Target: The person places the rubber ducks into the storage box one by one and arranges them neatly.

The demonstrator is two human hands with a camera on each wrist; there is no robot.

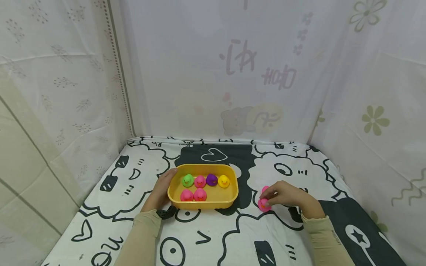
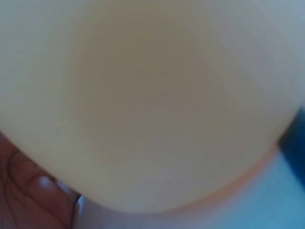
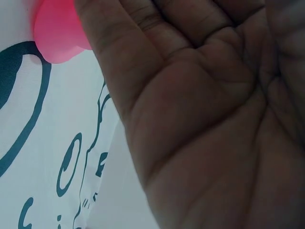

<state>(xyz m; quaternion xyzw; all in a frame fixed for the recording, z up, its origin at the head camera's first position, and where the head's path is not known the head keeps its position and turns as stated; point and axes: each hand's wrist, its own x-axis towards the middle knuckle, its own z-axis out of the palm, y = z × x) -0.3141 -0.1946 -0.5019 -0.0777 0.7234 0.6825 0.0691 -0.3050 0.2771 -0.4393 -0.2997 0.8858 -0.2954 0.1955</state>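
In the head view a yellow plastic tray (image 1: 203,205) sits on the patterned cloth. It holds several small toy ducks: a green duck (image 1: 188,180), a purple duck (image 1: 211,180), a yellow duck (image 1: 223,181) and three pink ones. My left hand (image 1: 162,190) grips the tray's left side, fingertips at the rim; a blurred pale surface fills most of the left wrist view. To the right of the tray, my right hand (image 1: 285,194) pinches a pink duck (image 1: 264,205) at cloth level. Another pink duck (image 1: 265,188) lies just behind, partly hidden by the fingers.
A white cloth (image 1: 206,236) with black cartoon drawings covers the surface. Pale printed curtains (image 1: 199,74) hang at the back and on both sides. A dark band (image 1: 167,212) circles the left wrist.
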